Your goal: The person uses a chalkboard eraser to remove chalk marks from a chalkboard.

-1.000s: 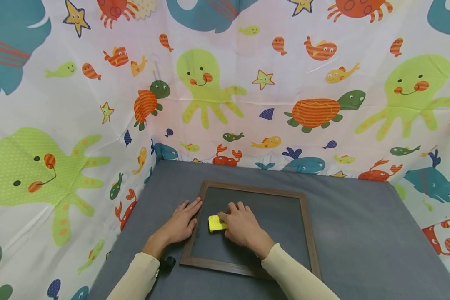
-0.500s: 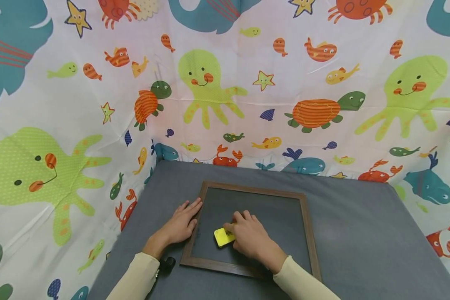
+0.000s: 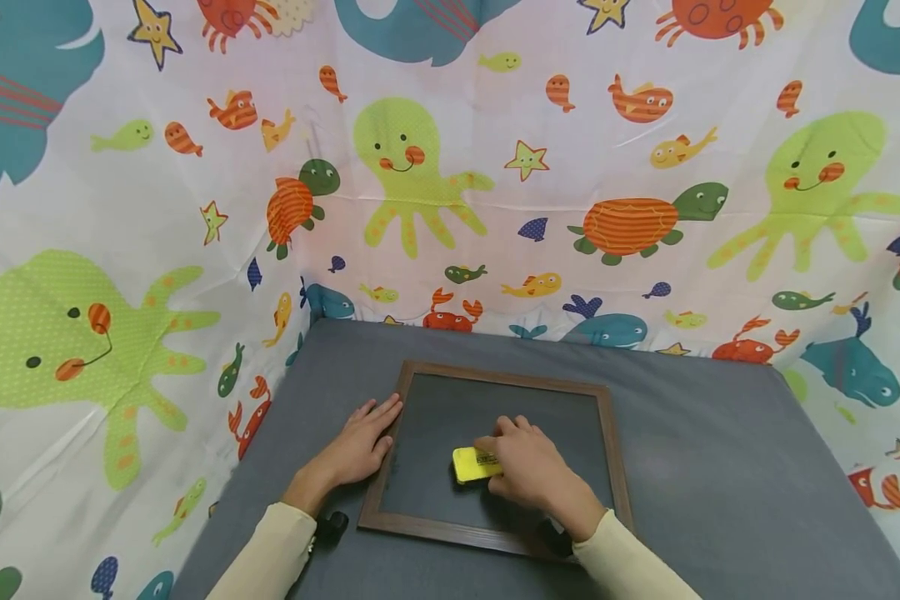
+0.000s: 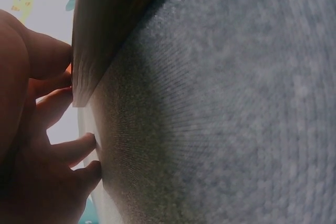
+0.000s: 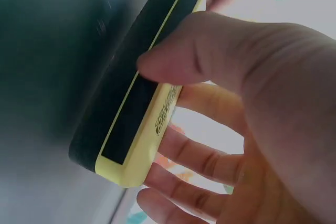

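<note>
A chalkboard [image 3: 435,417] with a brown wooden frame lies flat on the grey cloth. My right hand [image 3: 532,467] grips a yellow board eraser [image 3: 471,465] over the middle of the board. In the right wrist view the thumb presses one long side of the eraser [image 5: 139,145], with fingers along the other, and its black felt faces the dark surface. My left hand [image 3: 356,446] rests at the board's left edge, fingers extended. In the left wrist view its thumb and fingertips touch the wooden frame [image 4: 100,35], while other fingers reach down to the cloth.
Grey cloth [image 3: 720,467] covers the table around the board. Behind and at the sides hangs a white curtain [image 3: 480,108] printed with sea animals. A small black object [image 3: 333,527] sits by the left wrist, and another dark piece [image 3: 553,537] shows under the right wrist.
The right hand has carried the eraser rightward across the board, first dipping nearer me, then slightly away again. The left hand and the chalkboard have stayed in place.
</note>
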`<state>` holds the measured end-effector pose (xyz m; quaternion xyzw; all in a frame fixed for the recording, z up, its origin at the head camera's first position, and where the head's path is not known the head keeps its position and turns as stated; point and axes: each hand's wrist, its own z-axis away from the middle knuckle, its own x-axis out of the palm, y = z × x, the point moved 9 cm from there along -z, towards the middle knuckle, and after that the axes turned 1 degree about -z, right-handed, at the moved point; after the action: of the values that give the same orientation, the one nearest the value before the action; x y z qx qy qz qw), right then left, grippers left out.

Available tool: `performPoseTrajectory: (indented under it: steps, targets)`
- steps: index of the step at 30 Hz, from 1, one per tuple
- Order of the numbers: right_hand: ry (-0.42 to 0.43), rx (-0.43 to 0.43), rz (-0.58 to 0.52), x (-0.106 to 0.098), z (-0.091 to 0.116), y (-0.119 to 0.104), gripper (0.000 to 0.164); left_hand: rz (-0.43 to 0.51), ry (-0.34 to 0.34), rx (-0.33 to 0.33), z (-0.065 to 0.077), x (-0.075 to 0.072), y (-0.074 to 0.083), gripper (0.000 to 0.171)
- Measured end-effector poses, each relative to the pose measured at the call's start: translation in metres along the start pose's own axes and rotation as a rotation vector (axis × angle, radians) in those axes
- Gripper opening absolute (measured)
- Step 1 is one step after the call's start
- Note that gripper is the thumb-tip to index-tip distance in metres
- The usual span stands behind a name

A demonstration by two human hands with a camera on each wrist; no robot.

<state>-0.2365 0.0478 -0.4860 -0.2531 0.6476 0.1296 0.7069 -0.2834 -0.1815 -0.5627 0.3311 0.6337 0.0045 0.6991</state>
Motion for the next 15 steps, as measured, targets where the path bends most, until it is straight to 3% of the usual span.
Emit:
performPoseTrajectory:
  steps: [15]
  targets:
    - [0.194,0.294,-0.050,-0.109,0.027,0.091,0.058,0.001,0.009,0.016,0.000,-0.001,0.002,0.061]
